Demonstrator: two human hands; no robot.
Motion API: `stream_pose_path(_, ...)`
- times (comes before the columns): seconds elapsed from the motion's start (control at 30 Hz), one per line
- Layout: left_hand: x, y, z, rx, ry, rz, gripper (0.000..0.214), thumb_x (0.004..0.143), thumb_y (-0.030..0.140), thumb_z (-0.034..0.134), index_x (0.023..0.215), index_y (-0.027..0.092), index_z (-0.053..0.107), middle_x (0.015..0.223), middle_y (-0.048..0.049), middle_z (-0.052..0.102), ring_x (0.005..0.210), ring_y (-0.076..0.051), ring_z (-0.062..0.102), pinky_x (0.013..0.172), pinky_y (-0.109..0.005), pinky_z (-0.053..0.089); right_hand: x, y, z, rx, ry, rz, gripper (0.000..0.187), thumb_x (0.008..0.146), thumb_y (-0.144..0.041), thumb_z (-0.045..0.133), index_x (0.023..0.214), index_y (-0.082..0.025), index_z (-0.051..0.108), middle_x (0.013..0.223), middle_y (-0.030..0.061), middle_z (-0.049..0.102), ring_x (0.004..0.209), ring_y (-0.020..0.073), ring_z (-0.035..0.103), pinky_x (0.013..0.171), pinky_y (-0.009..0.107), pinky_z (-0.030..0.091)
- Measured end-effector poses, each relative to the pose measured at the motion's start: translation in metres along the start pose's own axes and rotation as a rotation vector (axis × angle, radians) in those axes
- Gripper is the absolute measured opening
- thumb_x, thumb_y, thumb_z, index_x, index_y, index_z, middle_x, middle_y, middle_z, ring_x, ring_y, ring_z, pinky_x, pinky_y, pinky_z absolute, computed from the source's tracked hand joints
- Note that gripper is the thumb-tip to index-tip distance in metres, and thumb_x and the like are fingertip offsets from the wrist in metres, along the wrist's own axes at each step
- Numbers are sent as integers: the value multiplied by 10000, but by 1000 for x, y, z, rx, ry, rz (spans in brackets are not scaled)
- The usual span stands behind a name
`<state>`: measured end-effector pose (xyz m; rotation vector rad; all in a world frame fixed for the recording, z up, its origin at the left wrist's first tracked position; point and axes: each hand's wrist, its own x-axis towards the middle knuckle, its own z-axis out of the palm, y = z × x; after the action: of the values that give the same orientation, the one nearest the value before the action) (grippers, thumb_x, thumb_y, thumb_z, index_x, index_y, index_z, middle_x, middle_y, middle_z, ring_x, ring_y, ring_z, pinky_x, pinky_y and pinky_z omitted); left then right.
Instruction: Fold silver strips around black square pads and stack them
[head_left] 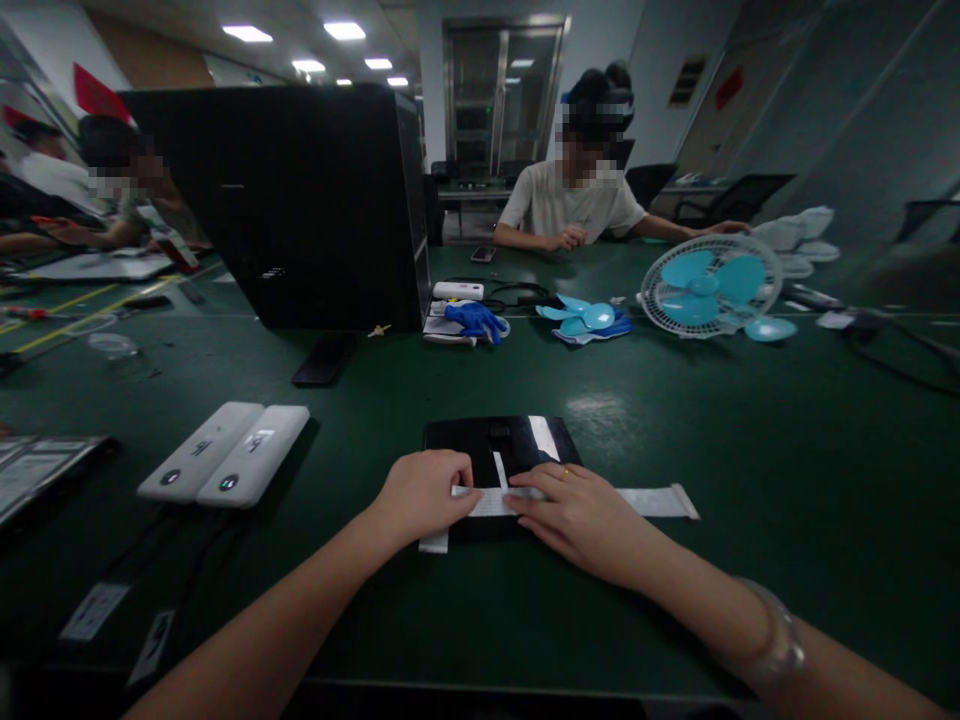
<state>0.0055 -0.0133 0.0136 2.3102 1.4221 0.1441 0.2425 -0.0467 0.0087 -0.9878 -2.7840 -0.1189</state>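
Observation:
A black flat rectangular object (459, 432) lies on the table in front of me, with white strips on its upper face. Across its near part runs a white flat ribbon cable (491, 502), whose right end (679, 501) sticks out past the object. My left hand (427, 490) pinches the cable between thumb and curled fingers near its left part. A short white end (433, 542) shows below that hand. My right hand (581, 515) lies over the cable, fingers stretched and fingertips touching it. The palm hides part of the cable.
Two white power banks (255, 455) with cords lie at left, near a dark phone (322, 360). A large black case (300, 200) stands behind. Blue-white gloves (472, 322), turquoise fan blades (577, 315) and a fan (709, 285) lie farther back. A person (577, 200) sits opposite.

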Motion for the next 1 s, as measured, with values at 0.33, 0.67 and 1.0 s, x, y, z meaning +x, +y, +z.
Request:
stream_pose_path(0.33, -1, 1, -3, -2, 62, 19, 207, 775, 401, 613, 908, 243, 627, 839, 18, 582, 713, -140, 530, 562, -248, 308, 1, -5, -4, 7, 7, -5, 322, 913, -325, 520, 1207, -242, 622, 1274, 77, 558, 1157, 251, 512, 953, 459, 440)
stream_pose_path(0.67, 3, -6, -2, -126, 256, -34, 184, 856, 368, 518, 797, 215, 602, 644, 36, 539, 597, -126, 494, 520, -249, 282, -1, -2, -6, 22, -14, 33, 360, 924, -422, 498, 1232, -277, 617, 1346, 70, 500, 1250, 264, 439, 1027, 487, 378)
stream_pose_path(1.0, 4, -8, 0, -61, 187, -42, 242, 885, 415, 491, 837, 227, 636, 690, 27, 615, 614, -134, 547, 518, -244, 310, -1, -5, -7, 29, -34, 39, 388, 921, -434, 500, 1260, -272, 595, 1419, 72, 436, 1293, 272, 405, 1065, 504, 342)
